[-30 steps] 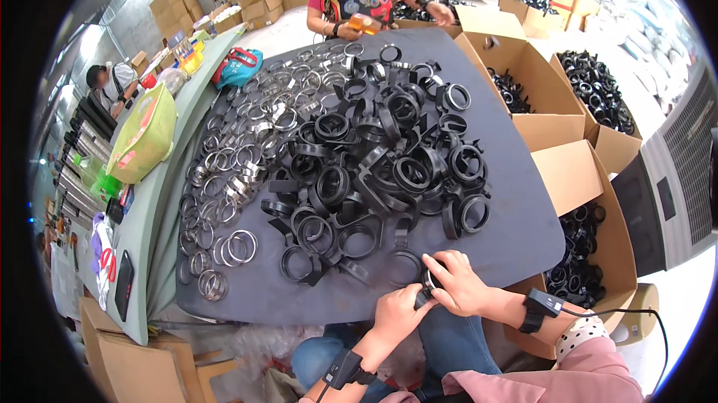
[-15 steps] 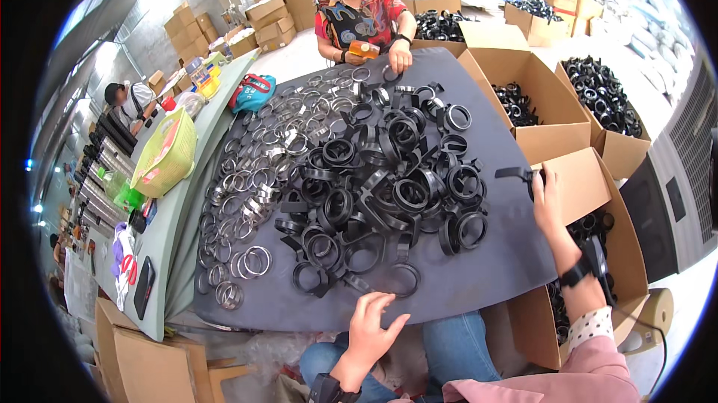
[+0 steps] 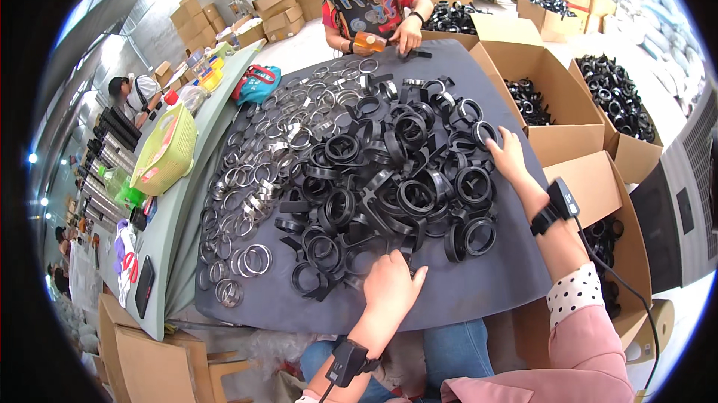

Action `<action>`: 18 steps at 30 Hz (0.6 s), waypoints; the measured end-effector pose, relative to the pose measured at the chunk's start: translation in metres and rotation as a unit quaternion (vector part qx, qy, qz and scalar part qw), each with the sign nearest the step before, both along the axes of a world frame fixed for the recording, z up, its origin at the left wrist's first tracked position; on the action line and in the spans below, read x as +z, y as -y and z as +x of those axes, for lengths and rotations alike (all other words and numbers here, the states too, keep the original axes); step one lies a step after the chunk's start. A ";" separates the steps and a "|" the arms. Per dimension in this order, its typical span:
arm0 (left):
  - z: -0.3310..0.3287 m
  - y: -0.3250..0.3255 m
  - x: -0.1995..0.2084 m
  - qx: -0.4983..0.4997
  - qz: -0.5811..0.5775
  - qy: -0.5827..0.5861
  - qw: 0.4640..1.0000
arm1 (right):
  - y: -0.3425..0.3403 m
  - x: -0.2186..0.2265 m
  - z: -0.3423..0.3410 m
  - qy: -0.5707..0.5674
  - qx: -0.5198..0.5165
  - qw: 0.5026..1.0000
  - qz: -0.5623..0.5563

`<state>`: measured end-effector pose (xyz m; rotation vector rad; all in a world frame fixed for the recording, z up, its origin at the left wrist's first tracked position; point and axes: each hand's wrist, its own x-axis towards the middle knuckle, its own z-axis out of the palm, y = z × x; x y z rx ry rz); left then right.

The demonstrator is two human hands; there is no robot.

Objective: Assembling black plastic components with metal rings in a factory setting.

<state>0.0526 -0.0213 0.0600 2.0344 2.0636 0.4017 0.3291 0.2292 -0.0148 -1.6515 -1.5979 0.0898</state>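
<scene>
A heap of black rings point(image 3: 416, 195), some with flat tabs, covers the middle of the dark grey table point(image 3: 479, 291). My right hand point(image 3: 511, 155) is at the heap's right edge, its fingertips on the rim of a black ring point(image 3: 485, 134). At the near edge, my left hand point(image 3: 390, 283) is bent down over the pieces, thumb out to the side. Its fingertips are hidden, and what lies under them does not show. Left of the black heap spread many shiny metal rings point(image 3: 254, 259).
Open cardboard boxes point(image 3: 565, 141) holding black rings stand along the right. Across the table a person point(image 3: 372, 7) holds an orange object point(image 3: 369, 42). The green side table point(image 3: 168, 253) on the left bears a yellow-green basket point(image 3: 166, 150), a phone point(image 3: 145, 287) and red scissors point(image 3: 129, 267).
My right hand has come back from beside the boxes to the heap, without the tabbed black ring it held. My left hand has moved forward over the heap's near edge, fingers curling down.
</scene>
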 end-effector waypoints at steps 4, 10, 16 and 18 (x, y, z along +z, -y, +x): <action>-0.010 -0.001 0.006 0.013 -0.037 0.047 0.998 | 0.102 0.033 0.002 -0.105 0.153 0.979 0.085; -0.006 0.035 -0.002 0.024 -0.008 0.570 0.821 | 0.257 0.056 -0.040 -0.074 0.320 0.944 0.028; -0.057 0.087 0.009 0.156 0.060 0.756 0.633 | 0.261 0.080 -0.123 -0.034 0.441 0.895 0.051; -0.090 0.098 0.009 0.180 0.117 0.757 0.618 | 0.251 0.093 -0.164 0.010 0.522 0.850 0.067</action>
